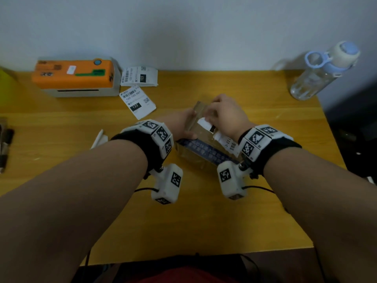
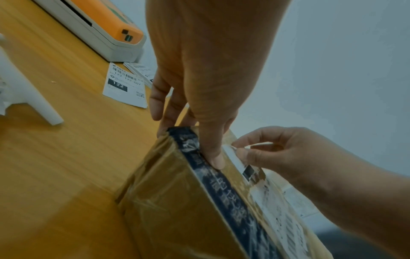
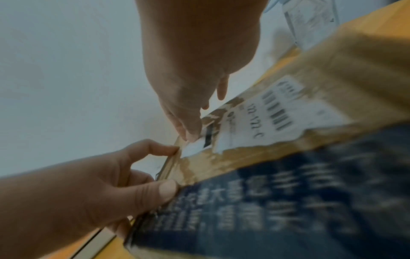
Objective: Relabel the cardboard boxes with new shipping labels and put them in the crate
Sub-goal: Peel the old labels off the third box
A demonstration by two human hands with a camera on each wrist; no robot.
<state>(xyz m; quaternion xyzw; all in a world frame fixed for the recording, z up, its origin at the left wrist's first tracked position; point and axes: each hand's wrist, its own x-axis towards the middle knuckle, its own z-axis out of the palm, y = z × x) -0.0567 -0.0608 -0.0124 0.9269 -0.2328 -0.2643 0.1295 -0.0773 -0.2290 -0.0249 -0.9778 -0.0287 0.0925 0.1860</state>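
Note:
A brown cardboard box (image 1: 195,152) wrapped in clear tape, with a dark blue printed tape band (image 2: 224,194), stands tilted on the wooden table (image 1: 204,221). My left hand (image 1: 184,125) grips its far left end, thumb (image 2: 214,154) on the blue band. A torn white shipping label (image 3: 277,122) with a barcode is stuck to the box's top face. My right hand (image 1: 222,117) pinches the label's far edge (image 2: 237,150), which is partly lifted from the cardboard. Two loose printed labels (image 1: 137,102) lie near the printer.
An orange and white label printer (image 1: 75,77) sits at the back left by the wall. A clear water bottle (image 1: 320,72) with a pale blue cap stands at the back right. White paper scraps (image 1: 99,137) lie left of the box. Dark pens (image 1: 5,144) rest at the left edge.

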